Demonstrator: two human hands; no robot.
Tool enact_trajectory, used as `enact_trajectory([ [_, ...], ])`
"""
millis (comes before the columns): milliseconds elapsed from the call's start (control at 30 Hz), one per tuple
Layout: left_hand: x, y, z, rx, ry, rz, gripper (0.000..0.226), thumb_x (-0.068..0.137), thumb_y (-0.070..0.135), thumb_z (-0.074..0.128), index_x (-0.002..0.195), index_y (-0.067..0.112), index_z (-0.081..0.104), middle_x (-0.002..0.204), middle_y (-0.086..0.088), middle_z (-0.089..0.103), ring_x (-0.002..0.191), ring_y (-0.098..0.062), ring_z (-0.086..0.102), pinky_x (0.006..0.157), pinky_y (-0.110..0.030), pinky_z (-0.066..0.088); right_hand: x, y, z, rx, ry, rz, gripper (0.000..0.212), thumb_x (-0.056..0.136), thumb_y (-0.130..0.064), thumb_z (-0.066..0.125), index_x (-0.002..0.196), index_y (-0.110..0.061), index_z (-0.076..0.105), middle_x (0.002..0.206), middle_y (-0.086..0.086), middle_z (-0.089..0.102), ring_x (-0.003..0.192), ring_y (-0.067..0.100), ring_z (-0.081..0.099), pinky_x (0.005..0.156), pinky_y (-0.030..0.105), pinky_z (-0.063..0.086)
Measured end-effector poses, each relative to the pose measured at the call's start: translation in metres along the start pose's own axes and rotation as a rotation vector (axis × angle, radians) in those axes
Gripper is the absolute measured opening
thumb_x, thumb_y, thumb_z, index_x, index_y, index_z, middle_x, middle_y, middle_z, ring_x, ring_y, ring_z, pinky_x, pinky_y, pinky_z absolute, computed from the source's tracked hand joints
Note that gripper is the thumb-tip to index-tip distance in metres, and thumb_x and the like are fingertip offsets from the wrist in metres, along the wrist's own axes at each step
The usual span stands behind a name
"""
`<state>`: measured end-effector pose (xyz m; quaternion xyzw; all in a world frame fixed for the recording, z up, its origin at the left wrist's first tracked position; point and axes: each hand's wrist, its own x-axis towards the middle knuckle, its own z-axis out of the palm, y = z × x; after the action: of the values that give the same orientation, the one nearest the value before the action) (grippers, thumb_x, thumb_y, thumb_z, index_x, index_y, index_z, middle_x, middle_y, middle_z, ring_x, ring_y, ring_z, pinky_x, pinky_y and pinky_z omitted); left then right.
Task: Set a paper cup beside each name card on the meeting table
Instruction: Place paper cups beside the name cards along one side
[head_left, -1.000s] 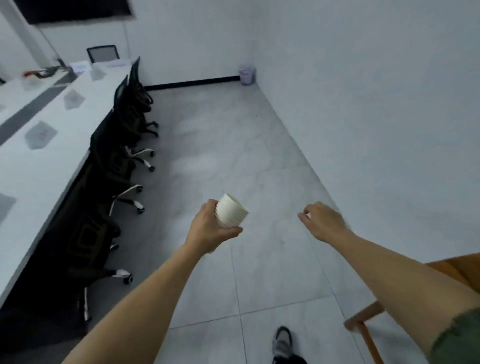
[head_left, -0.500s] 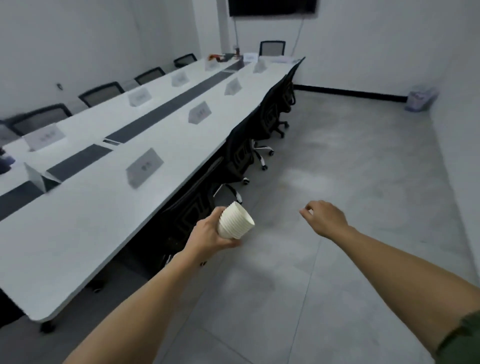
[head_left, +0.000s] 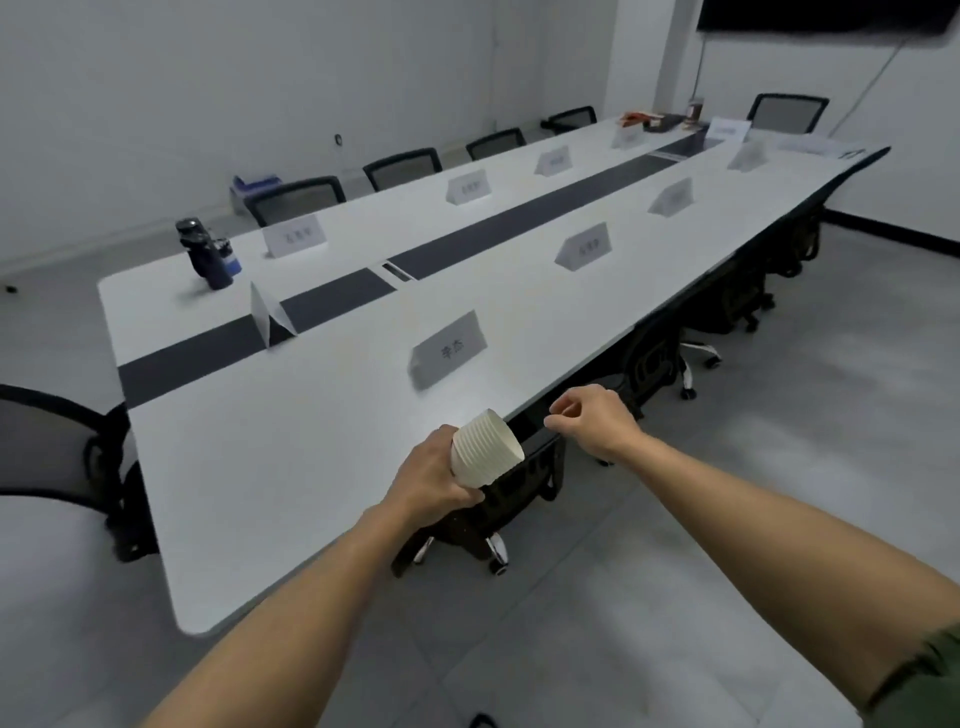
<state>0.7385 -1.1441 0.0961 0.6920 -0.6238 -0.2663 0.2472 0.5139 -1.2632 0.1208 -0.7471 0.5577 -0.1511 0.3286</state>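
Stack of paper cups (head_left: 485, 449) is gripped in left hand (head_left: 434, 480), mouth tilted toward right hand (head_left: 592, 423), whose fingers (head_left: 558, 422) are pinched narrow, empty. Nearest name card (head_left: 449, 351) lies ahead on desk (head_left: 291, 441).

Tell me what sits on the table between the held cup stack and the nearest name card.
Nothing: in the head view, only bare white tabletop separates the cup stack in the left hand from the nearest name card.
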Motion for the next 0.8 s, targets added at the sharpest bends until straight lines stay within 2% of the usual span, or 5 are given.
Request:
enact_trajectory([
  [100,0.039,-0.014,-0.028,0.017,0.025,-0.014,0.068,0.059,0.026,0.086,0.118,0.025,0.052,0.108,0.006,0.058,0.098,-0.017,0.058,0.082,-0.033,0.052,0.050,-0.036,0.011,0.094,-0.098,-0.044,0.019,0.083,-0.035,0.075,0.092,-0.017,0.074,0.078,-0.003,0.073,0.072,0.011,0.070,0.070,0.030,0.058],
  [300,0.101,-0.035,-0.057,0.040,0.066,-0.052,0.070,0.057,0.029,0.086,0.117,0.030,0.051,0.104,0.009,0.058,0.093,-0.018,0.060,0.080,-0.041,0.058,0.125,-0.079,0.022,0.178,-0.212,-0.072,0.014,0.079,-0.021,0.077,0.085,-0.008,0.076,0.074,0.007,0.074,0.063,0.012,0.066,0.054,0.024,0.049],
  [400,0.131,-0.047,-0.062,0.045,0.082,-0.076,0.071,0.057,0.029,0.086,0.118,0.032,0.050,0.106,0.010,0.058,0.095,-0.018,0.060,0.080,-0.042,0.058,0.169,-0.085,0.030,0.208,-0.260,-0.080,0.009,0.076,-0.014,0.077,0.080,-0.007,0.075,0.066,0.006,0.070,0.059,0.012,0.063,0.055,0.026,0.049],
  [633,0.206,-0.056,-0.066,0.037,0.149,-0.174,0.071,0.058,0.027,0.086,0.119,0.029,0.050,0.107,0.007,0.060,0.095,-0.020,0.060,0.078,-0.043,0.058,0.272,-0.081,0.032,0.289,-0.396,-0.104,0.015,0.074,-0.005,0.078,0.083,0.004,0.070,0.069,0.009,0.067,0.063,0.019,0.062,0.057,0.029,0.050],
  [800,0.256,-0.051,-0.064,-0.029,0.205,-0.278,0.070,0.058,0.025,0.085,0.118,0.030,0.050,0.104,0.008,0.060,0.094,-0.020,0.062,0.074,-0.045,0.059,0.342,-0.083,0.024,0.331,-0.517,-0.128,0.006,0.077,0.002,0.075,0.080,0.005,0.070,0.072,0.013,0.065,0.060,0.018,0.060,0.055,0.024,0.052],
])
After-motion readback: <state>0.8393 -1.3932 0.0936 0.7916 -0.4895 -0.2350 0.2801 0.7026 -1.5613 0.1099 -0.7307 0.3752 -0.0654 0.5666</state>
